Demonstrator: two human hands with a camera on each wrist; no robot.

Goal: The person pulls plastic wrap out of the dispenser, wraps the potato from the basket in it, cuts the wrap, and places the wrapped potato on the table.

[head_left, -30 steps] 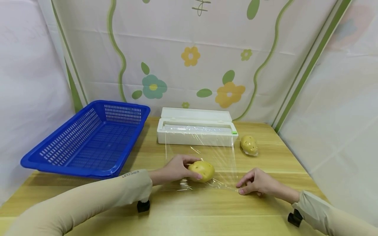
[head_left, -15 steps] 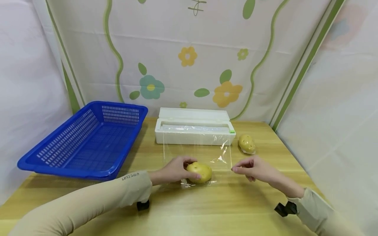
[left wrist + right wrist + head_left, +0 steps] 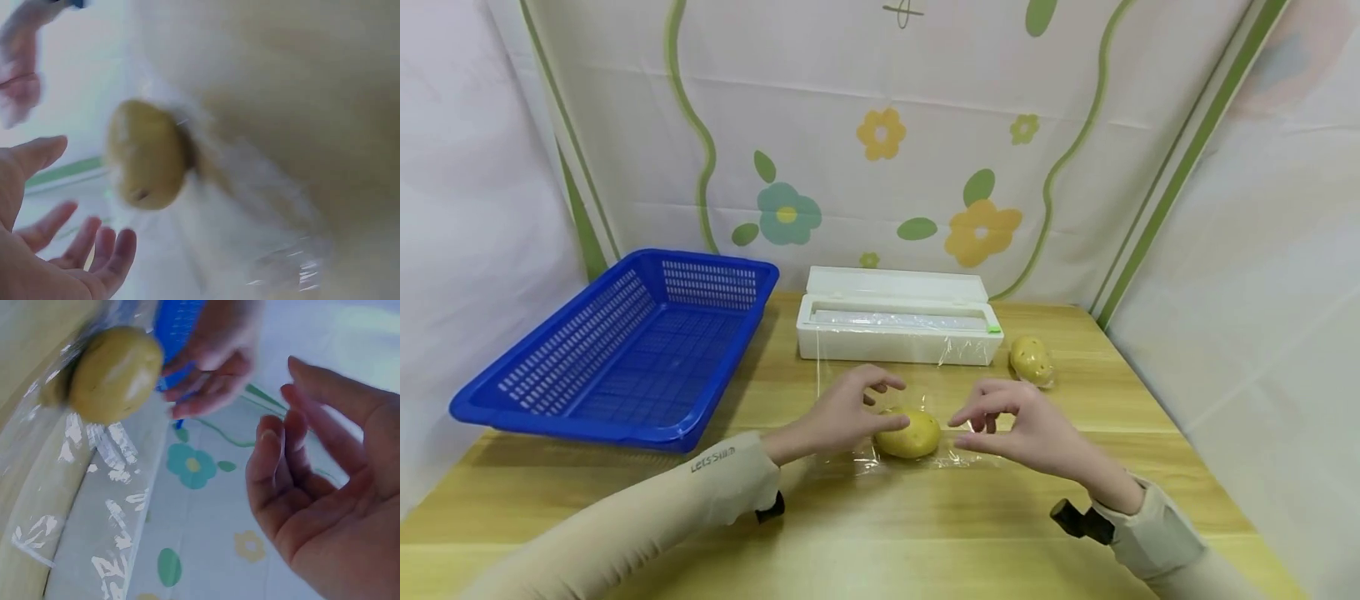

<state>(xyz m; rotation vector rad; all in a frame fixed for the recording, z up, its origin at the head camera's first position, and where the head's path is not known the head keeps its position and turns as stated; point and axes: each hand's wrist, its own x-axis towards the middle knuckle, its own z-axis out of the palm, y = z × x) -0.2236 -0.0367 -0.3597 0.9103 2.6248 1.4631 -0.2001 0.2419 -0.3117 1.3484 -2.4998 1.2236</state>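
A yellow potato (image 3: 908, 434) lies on a sheet of clear plastic wrap (image 3: 865, 458) spread over the table. My left hand (image 3: 850, 414) hovers at the potato's left with thumb and fingers spread; the left wrist view shows a gap between that hand (image 3: 69, 237) and the potato (image 3: 147, 156). To the right of the potato is my right hand (image 3: 1018, 425), its fingers loosely bent. Nothing sits between the fingers of this right hand (image 3: 337, 469) in the right wrist view. The wrap runs back to a white dispenser box (image 3: 898, 343) with its lid up.
A second potato (image 3: 1032, 360), apparently covered in wrap, rests right of the box. The large blue plastic basket (image 3: 692, 429) stands at the left. Behind the wooden table (image 3: 880, 542) hangs a flower-printed curtain (image 3: 820, 108), with white fabric at both sides.
My right hand has let go of the wrap's right edge and moved left and up toward the potato. My left hand has released the potato, which stays in about the same place.
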